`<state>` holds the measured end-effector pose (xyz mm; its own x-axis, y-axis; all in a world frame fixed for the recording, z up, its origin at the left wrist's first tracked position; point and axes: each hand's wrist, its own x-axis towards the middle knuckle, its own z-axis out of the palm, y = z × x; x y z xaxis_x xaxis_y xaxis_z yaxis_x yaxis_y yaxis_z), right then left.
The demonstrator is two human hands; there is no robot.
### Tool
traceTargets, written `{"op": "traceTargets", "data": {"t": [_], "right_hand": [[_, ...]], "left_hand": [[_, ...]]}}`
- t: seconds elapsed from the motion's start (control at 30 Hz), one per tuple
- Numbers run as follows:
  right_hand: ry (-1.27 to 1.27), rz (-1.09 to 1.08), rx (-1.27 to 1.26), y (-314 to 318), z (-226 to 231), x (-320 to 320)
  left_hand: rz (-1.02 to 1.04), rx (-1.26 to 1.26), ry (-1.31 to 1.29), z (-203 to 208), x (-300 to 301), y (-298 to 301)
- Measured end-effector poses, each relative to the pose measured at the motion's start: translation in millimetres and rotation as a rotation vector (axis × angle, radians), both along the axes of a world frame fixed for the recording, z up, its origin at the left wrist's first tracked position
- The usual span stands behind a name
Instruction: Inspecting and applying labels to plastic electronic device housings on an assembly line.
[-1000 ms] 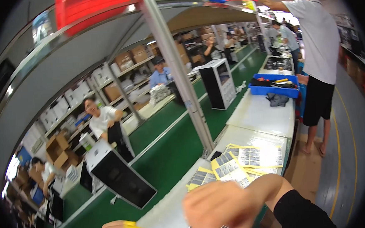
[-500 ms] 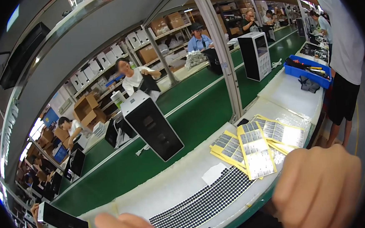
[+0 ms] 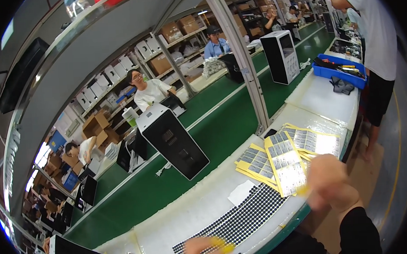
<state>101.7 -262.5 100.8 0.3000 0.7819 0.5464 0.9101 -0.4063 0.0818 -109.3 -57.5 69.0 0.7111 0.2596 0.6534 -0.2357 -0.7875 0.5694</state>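
My left hand [image 3: 202, 252] is at the lower edge, over the near end of a sheet of round black stickers [image 3: 239, 220]. Yellow covers sit on its fingertips, which are bent together; what lies between them is too unclear to name. To the right, my right hand [image 3: 329, 182] hangs over the table's near edge, smeared by motion, its fingers curled in. A yellow tip shows at its left side, close to the printed label sheets [image 3: 286, 161] with yellow borders. Whatever the right hand grips is hidden. A white paper piece [image 3: 241, 193] lies against the sticker sheet.
Beyond the table runs a green conveyor belt [image 3: 222, 128] carrying black-and-white computer cases [image 3: 173, 143]. A metal post [image 3: 244, 64] rises at the table's far edge. A blue tray [image 3: 340, 72] of tools stands at right, beside a standing person [image 3: 377, 37]. Several people work across the belt.
My left hand has moved right, over the sticker sheet. My right hand has drawn up and away, looking smaller, with its sleeve now visible. The view has shifted slightly.
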Motion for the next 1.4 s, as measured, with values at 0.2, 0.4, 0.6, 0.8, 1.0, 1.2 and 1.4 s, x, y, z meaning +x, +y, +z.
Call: {"op": "traceTargets", "data": {"t": [0.2,0.4,0.6,0.8,1.0,1.2,1.4], "right_hand": [[0.423,-0.362,0.466,10.6,-138.4,116.0],[0.391,-0.679,0.125,7.8,-183.7,138.7],[0.446,-0.673,0.279,16.7,-194.5,151.9],[0.615,-0.573,0.434,24.3,-201.1,152.8],[0.369,-0.540,0.579,-4.0,-204.1,184.3],[0.452,-0.656,0.240,-53.2,-204.5,233.8],[0.723,-0.621,0.149,-60.0,-195.9,262.8]], "left_hand": [[-0.158,0.444,0.470,-131.1,61.9,10.1],[-0.060,0.608,0.592,-182.6,72.0,27.0],[-0.032,0.528,0.585,-192.2,71.4,37.2],[-0.039,0.483,0.558,-190.8,72.3,37.5],[-0.030,0.462,0.535,-189.4,74.8,34.3],[-0.183,0.426,0.422,-157.9,105.4,11.5],[-0.367,0.371,0.286,-150.9,177.7,-37.8]]}}
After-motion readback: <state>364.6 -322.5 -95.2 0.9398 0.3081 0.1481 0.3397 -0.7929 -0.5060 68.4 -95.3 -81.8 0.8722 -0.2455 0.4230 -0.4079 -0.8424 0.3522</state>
